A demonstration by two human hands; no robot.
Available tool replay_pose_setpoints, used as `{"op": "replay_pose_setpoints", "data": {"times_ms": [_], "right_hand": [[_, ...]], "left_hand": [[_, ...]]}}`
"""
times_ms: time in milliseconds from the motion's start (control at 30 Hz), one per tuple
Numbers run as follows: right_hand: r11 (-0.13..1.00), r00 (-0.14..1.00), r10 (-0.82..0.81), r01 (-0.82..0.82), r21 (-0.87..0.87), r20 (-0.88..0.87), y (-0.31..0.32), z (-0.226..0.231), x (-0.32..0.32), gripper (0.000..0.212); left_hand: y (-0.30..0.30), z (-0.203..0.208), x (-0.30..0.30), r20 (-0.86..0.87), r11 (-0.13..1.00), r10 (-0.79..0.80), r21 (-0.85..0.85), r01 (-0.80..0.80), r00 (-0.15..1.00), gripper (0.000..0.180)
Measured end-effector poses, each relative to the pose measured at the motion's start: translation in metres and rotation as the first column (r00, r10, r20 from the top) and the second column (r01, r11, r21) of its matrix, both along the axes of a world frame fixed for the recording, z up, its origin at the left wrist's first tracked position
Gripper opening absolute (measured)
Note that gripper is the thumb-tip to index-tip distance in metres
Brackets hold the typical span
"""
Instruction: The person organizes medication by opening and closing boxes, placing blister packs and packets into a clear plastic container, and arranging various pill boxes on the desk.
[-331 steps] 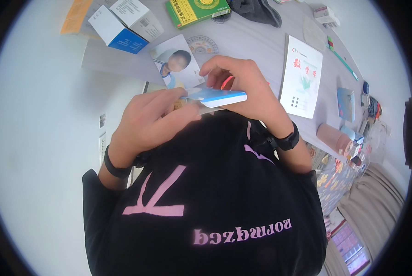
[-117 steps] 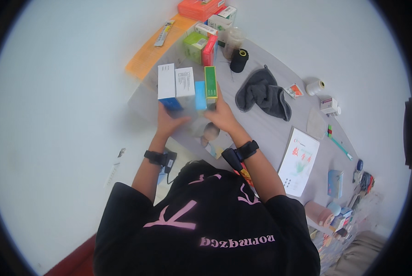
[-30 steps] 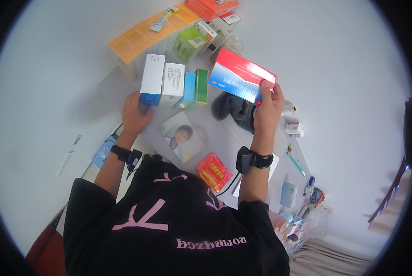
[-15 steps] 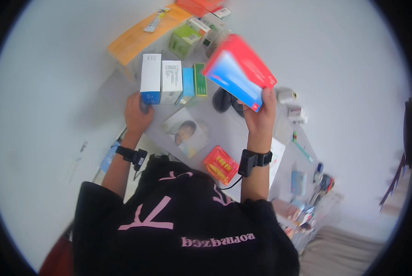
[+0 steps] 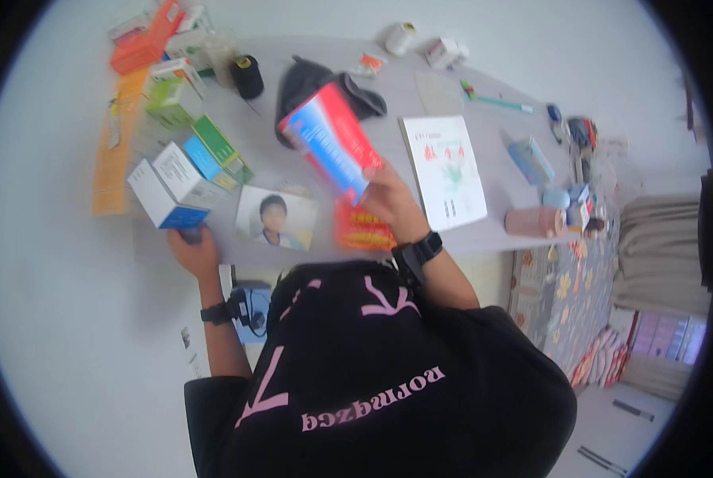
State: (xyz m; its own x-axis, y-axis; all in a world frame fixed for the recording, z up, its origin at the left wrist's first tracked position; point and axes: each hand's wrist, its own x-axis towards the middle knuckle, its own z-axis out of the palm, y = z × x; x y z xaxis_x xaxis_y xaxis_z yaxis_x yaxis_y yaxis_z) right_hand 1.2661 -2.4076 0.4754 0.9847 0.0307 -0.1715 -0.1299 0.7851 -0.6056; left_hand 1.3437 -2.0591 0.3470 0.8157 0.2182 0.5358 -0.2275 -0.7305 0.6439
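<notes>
My right hand point(image 5: 390, 203) grips the lower end of a flat red, white and blue box point(image 5: 328, 139), tilted above the table. My left hand point(image 5: 195, 253) is at the table's near left edge with its fingers curled around a small dark thing point(image 5: 190, 234) that I cannot make out. Right by those fingers stands a white box with a blue end point(image 5: 167, 195). Beside it, in a row, are another white box point(image 5: 183, 171), a light blue box point(image 5: 203, 158) and a dark green box point(image 5: 214, 139).
A portrait photo point(image 5: 277, 219) and a red-yellow packet point(image 5: 364, 227) lie near the front edge. A white booklet point(image 5: 444, 171), pink bottle point(image 5: 535, 221), dark cloth point(image 5: 304, 84) and black thread spool point(image 5: 246, 77) are on the table. An orange envelope point(image 5: 119, 151) and more boxes are at far left.
The view has swung toward the right, showing more table and a bed. The red and blue box, still in my right hand, is lower and nearer to me. My left hand stays by the white-blue box.
</notes>
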Motion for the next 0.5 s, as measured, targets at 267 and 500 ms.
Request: {"op": "replay_pose_setpoints", "data": {"times_ms": [267,500], "right_hand": [[0.898,0.975,-0.221,0.217,-0.382,0.034,-0.058,-0.002,-0.04,0.056],[0.775,0.942,-0.329,0.306,-0.553,0.059,-0.073,0.003,-0.061,0.055]], "left_hand": [[-0.01,0.02,0.002,-0.172,0.997,0.002,-0.077,-0.015,0.985,0.044],[-0.006,0.014,0.004,-0.203,0.998,0.018,-0.057,-0.03,0.979,0.041]]}}
